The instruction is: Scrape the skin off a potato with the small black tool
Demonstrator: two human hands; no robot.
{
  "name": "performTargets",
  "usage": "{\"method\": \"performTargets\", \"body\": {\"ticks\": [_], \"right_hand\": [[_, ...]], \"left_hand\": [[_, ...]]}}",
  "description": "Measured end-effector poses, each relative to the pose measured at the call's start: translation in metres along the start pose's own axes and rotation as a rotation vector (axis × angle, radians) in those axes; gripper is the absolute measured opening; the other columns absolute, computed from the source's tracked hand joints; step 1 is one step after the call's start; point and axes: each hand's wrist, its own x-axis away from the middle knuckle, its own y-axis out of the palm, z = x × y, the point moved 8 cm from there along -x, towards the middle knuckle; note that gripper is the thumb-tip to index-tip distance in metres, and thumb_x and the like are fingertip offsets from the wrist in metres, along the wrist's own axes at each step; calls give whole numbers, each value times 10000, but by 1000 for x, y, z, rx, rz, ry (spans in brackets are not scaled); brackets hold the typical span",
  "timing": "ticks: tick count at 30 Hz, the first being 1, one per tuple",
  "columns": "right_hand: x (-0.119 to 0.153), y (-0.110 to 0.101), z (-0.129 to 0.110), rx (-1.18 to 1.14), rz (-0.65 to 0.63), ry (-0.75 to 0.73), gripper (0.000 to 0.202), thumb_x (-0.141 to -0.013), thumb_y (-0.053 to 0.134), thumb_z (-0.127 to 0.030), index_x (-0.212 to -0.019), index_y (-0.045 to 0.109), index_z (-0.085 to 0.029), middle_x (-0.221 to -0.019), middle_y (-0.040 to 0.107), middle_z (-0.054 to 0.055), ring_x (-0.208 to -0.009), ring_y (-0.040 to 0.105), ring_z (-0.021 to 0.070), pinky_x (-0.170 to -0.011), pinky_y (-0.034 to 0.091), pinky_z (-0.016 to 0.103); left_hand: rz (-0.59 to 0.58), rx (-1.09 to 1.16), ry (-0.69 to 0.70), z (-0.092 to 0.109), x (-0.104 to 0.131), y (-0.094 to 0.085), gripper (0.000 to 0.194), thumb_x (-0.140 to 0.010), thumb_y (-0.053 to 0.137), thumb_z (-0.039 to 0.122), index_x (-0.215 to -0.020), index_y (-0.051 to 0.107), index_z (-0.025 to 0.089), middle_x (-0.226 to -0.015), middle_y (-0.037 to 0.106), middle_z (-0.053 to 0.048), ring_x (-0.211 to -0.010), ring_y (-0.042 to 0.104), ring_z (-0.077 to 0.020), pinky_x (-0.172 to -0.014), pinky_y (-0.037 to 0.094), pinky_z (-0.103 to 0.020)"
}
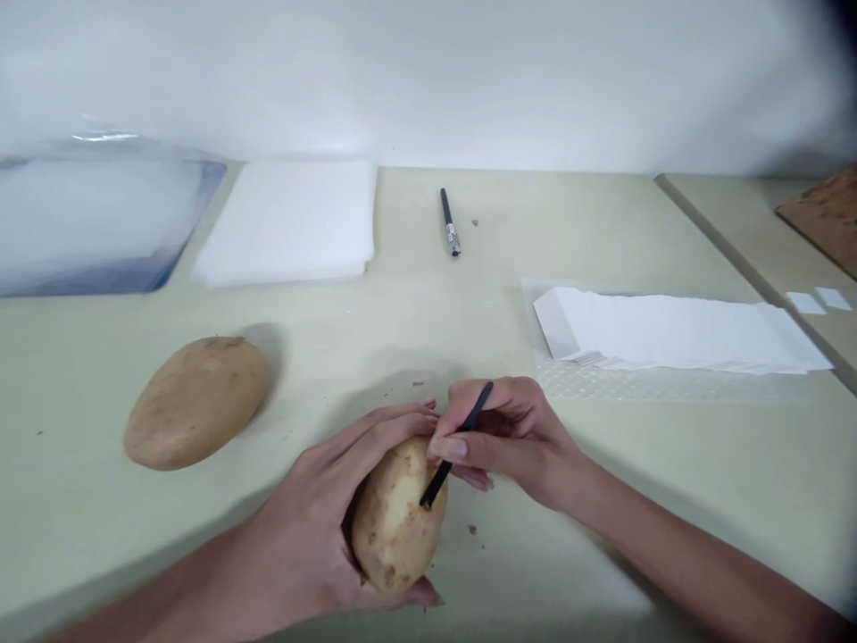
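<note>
The left hand [314, 500] cups the nearer potato [395, 518] over the desk [415, 313], while the right hand [512, 438] pinches a slim black tool [436, 482], its tip at the skin. Sound technique — a steady cradle, tip clear of the cupping hand, light pressure — should limit slipping.

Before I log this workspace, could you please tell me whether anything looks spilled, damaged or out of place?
The potato in the left hand has a dark blemish, and brown crumbs lie loose around it, like stray debris. Two white slips sit outside the overlapping row of white cards.
</note>
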Motion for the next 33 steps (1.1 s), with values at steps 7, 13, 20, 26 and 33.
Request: {"method": "performTargets", "body": {"ticks": [7,13,20,26,33], "right_hand": [[2,0,2,6,-28,36,113,-832,790,-71,-891,815,-165,-697,643,5,-537,530,83,-488,415,215],[-2,-2,3,-83,38,20,30,-849,801,-127,-854,803,-157,-705,647,10,-529,493,68,-468,392,194],[1,-1,5,-73,67,11,31,-851,801,-129,-845,780,-150,-722,632,9,-557,478,70,-478,395,191],[3,2,5,-60,25,31,78,-860,774,-75,-885,794,-146,-682,582,-13,-551,471,58,-487,363,187],[9,2,0,-33,-23,49,119,-844,780,-52,-894,806,-158,-663,594,-11,-523,506,65,-458,400,184]], "left_hand": [[-26,-14,-8,2,1,0,1064,-637,915,596,-1480,298,396,-1480,592,-61,-1241,677,-303,-1039,609,-379],[-24,-32,-6,1,1,-1,1066,-629,921,591,-1477,310,379,-1458,606,-64,-1194,701,-297,-1015,621,-378],[-22,-12,-23,0,0,-1,1082,-607,928,602,-1476,316,400,-1465,610,-79,-1194,703,-334,-989,636,-425],[-12,7,-28,1,1,-1,1060,-612,928,594,-1471,336,404,-1466,612,-55,-1224,690,-323,-1020,621,-404],[-23,5,-28,0,-1,-1,1064,-597,924,626,-1459,339,409,-1427,636,-44,-1189,708,-303,-1008,622,-379]]}}
